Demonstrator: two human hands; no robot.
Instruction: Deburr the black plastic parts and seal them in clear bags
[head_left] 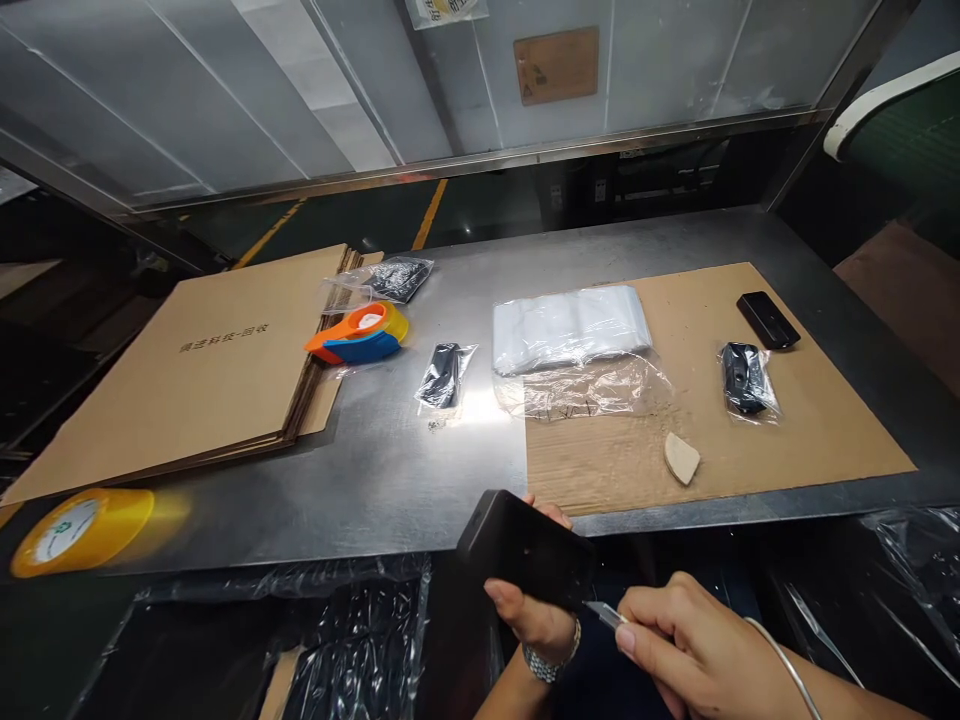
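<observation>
Probably light, stiff and slick, the black plastic housing, best held by its long sides, is grasped by the left hand in front of the steel table, the right hand clenching a craft knife beside it.

In the left hand, a black casing: smooth, matt, plastic in look. In the right hand, a knife of bright, smooth metal. Just behind the left hand, a watch band of glossy linked metal. Ahead of both hands, a tabletop of smooth, reflective metal. Beyond the left hand, bags of clear, glossy, wrinkled plastic film. Ahead of the right hand, a cardboard sheet: matt, faintly ribbed. Far left of both hands, a tape roll of glossy plastic.
</observation>
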